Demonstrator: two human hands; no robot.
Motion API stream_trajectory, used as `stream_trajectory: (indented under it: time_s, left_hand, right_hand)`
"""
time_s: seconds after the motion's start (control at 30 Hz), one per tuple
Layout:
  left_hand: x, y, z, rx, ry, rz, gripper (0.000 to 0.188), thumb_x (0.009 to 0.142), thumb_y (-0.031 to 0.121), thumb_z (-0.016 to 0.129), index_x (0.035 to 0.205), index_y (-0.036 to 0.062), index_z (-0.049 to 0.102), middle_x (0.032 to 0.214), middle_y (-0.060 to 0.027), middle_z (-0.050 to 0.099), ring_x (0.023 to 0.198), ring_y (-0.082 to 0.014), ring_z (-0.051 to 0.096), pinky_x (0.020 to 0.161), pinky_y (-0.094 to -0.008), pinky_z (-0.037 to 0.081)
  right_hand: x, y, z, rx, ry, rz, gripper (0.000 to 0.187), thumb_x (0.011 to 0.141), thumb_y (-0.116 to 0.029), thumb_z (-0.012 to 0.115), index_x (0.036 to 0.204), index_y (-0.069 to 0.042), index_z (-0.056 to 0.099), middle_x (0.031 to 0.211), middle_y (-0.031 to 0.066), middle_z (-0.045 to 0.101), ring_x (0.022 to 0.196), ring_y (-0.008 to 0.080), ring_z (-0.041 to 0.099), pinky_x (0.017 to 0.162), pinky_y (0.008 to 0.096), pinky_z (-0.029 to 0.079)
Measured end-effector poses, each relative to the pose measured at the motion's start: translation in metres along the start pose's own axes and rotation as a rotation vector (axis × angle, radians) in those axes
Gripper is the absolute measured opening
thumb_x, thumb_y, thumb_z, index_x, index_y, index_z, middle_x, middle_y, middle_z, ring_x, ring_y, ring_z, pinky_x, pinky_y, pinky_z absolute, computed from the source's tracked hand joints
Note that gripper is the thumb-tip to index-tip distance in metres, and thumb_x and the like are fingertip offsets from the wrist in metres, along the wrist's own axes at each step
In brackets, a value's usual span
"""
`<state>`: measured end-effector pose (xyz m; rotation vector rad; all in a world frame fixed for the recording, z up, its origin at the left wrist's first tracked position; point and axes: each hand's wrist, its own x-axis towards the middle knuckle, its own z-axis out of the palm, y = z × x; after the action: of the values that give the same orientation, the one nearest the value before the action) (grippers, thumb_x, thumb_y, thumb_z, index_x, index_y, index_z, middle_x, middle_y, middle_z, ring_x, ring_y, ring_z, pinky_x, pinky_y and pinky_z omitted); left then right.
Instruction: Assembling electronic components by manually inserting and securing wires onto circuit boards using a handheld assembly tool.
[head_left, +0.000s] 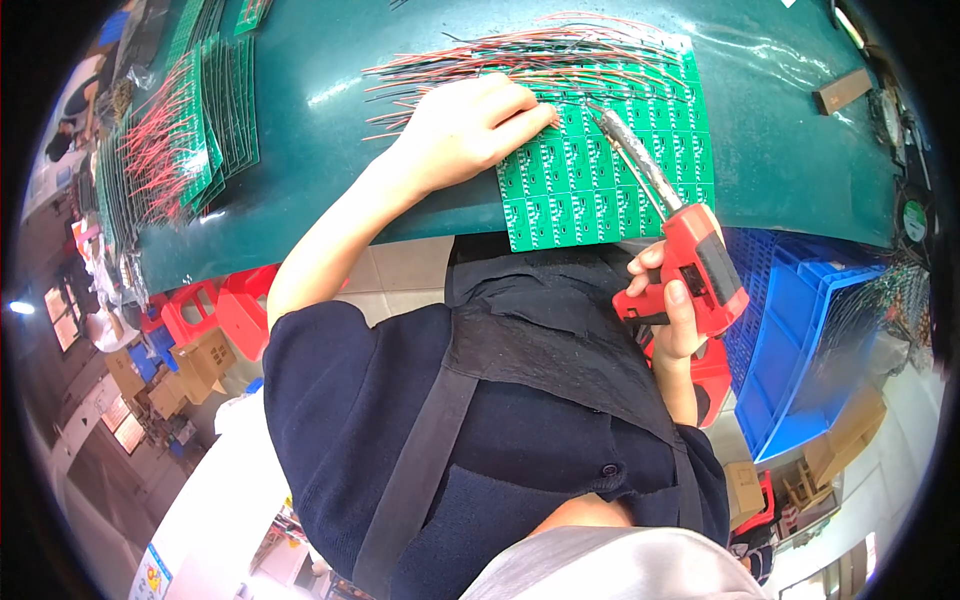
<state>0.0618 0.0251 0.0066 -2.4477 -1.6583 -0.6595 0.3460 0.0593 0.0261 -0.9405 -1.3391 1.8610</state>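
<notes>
A green sheet of small circuit boards (pixel 600 200) lies at the table's near edge, with many red and black wires (pixel 480 62) strewn across its far part. My left hand (pixel 465 125) rests over the sheet's left side, its thumb and fingertips pinched together on a thin wire that the fingers mostly hide. My right hand (pixel 668 305) is wrapped round the grip of a red and black soldering gun (pixel 700 262). The gun's long metal tip slants up and left, ending at the boards just right of my left fingertips. Whether it touches a board I cannot tell.
On the green table (pixel 330 160), a row of upright board sheets with red wires (pixel 185 150) stands at left. A small brown block (pixel 842 92) lies at far right. Blue crates (pixel 790 340) stand below the table at right, and red stools (pixel 235 310) at left.
</notes>
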Motion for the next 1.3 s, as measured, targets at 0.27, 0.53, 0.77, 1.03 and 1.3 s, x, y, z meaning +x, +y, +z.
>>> stream_trajectory:
  time_s: [0.27, 0.53, 0.77, 1.03, 1.3]
  left_hand:
    - [-0.008, -0.016, -0.036, 0.069, -0.105, -0.058, 0.031, 0.073, 0.005, 0.062, 0.104, 0.0081, 0.064, 0.088, -0.0055, 0.063, 0.077, -0.0207, 0.062, 0.064, -0.0302, 0.052]
    - [-0.001, -0.01, -0.061, 0.073, 0.202, -0.187, 0.024, 0.071, 0.001, 0.069, 0.093, 0.009, 0.068, 0.087, -0.0052, 0.061, 0.076, -0.021, 0.06, 0.063, -0.0291, 0.05]
    - [0.01, 0.012, -0.003, -0.059, 0.015, -0.032, 0.035, 0.069, 0.003, 0.067, 0.104, 0.008, 0.065, 0.086, -0.0054, 0.061, 0.074, -0.0206, 0.061, 0.061, -0.0289, 0.051]
    - [0.015, 0.005, 0.008, 0.012, 0.009, 0.048, 0.037, 0.07, 0.008, 0.064, 0.108, 0.0068, 0.064, 0.085, -0.0048, 0.061, 0.073, -0.0196, 0.061, 0.059, -0.0281, 0.051]
    - [0.014, 0.006, 0.01, 0.008, 0.021, 0.02, 0.033, 0.072, 0.008, 0.066, 0.105, 0.0083, 0.065, 0.085, -0.0045, 0.062, 0.072, -0.0195, 0.061, 0.057, -0.0286, 0.051]
  right_hand:
    - [-0.001, 0.006, -0.011, 0.07, 0.005, -0.039, 0.046, 0.082, -0.024, 0.058, 0.114, 0.007, 0.045, 0.088, 0.0163, 0.059, 0.07, 0.0195, 0.06, 0.058, 0.0279, 0.051]
    - [0.001, 0.011, -0.025, 0.126, -0.046, -0.074, 0.051, 0.082, -0.02, 0.061, 0.123, 0.006, 0.042, 0.093, 0.016, 0.061, 0.076, 0.0212, 0.063, 0.058, 0.0291, 0.054]
    - [-0.001, 0.001, -0.01, 0.034, -0.008, -0.032, 0.05, 0.083, -0.022, 0.053, 0.119, 0.01, 0.042, 0.093, 0.0189, 0.058, 0.078, 0.0229, 0.06, 0.06, 0.0291, 0.053]
    - [-0.005, 0.007, -0.014, 0.033, 0.012, 0.042, 0.05, 0.083, -0.021, 0.056, 0.12, 0.009, 0.041, 0.091, 0.0169, 0.058, 0.072, 0.0193, 0.061, 0.056, 0.0283, 0.053]
    - [-0.003, 0.005, -0.011, -0.01, -0.013, 0.056, 0.044, 0.083, -0.018, 0.058, 0.116, 0.007, 0.046, 0.088, 0.015, 0.06, 0.067, 0.0174, 0.06, 0.055, 0.0277, 0.053]
